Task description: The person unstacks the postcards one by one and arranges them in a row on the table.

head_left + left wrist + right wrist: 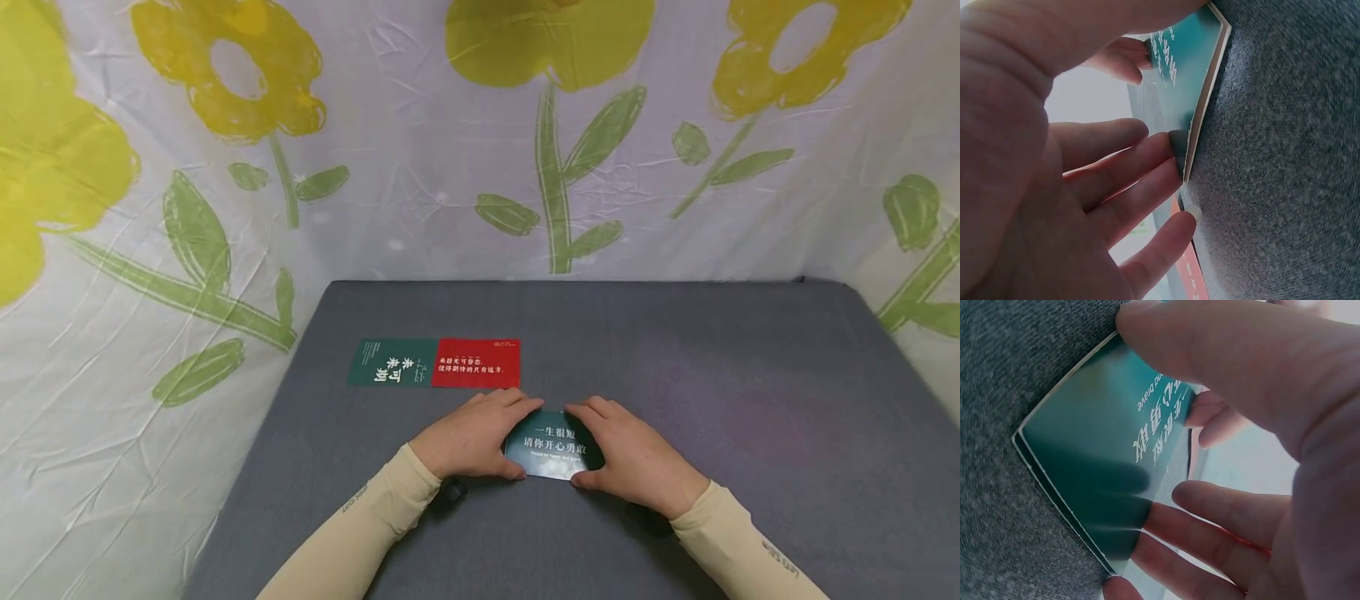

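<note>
A small stack of dark green cards (553,457) with white Chinese lettering lies near the middle front of the grey table. My left hand (480,435) holds its left end, thumb at the near edge and fingers at the far edge. At the right end my right hand (628,446) grips it the same way. In the right wrist view the top card (1079,469) sits slightly off the one beneath, showing a double edge. The left wrist view shows the pale side of the green stack (1194,137) close over the cloth.
Beyond my left hand, a green card (408,350) and a red card (480,379) lie side by side, edges meeting. The grey table (712,350) ends at a white curtain (405,233) printed with yellow flowers.
</note>
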`<move>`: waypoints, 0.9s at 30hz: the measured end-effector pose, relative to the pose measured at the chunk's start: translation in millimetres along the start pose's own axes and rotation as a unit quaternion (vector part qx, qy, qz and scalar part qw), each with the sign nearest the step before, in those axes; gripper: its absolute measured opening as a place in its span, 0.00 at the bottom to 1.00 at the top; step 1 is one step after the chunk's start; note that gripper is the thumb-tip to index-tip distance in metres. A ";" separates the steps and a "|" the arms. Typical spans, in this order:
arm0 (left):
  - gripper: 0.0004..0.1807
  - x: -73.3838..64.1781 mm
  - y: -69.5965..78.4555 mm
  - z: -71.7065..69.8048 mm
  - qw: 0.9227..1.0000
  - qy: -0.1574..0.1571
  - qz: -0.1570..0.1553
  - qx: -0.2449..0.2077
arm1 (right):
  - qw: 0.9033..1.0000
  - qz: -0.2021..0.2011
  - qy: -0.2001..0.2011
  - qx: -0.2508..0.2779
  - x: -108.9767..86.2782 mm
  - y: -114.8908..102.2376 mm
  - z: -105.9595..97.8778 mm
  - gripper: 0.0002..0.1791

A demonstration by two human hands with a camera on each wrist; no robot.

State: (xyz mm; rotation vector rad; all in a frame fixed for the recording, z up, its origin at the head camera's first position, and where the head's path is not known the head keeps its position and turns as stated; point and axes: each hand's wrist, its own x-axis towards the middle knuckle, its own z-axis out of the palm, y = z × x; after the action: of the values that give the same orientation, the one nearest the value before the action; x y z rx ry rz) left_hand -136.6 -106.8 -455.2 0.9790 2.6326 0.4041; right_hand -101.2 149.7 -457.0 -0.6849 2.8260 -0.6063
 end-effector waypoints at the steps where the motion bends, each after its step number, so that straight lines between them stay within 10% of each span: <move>1: 0.52 0.0 -0.1 -0.5 1.000 -0.001 -0.001 -0.001 | 1.000 -0.001 0.000 -0.001 0.3 0.1 -0.2 0.48; 27: 0.53 -0.3 1.0 -1.2 1.000 -0.005 -0.004 -0.008 | 1.000 -0.001 0.002 -0.005 -0.3 0.3 0.3 0.49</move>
State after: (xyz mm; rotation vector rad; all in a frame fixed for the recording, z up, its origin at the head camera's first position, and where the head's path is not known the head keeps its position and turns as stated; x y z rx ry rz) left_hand -136.2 -106.5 -453.8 0.9638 2.6182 0.4172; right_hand -101.0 150.0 -457.3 -0.6887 2.8340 -0.5964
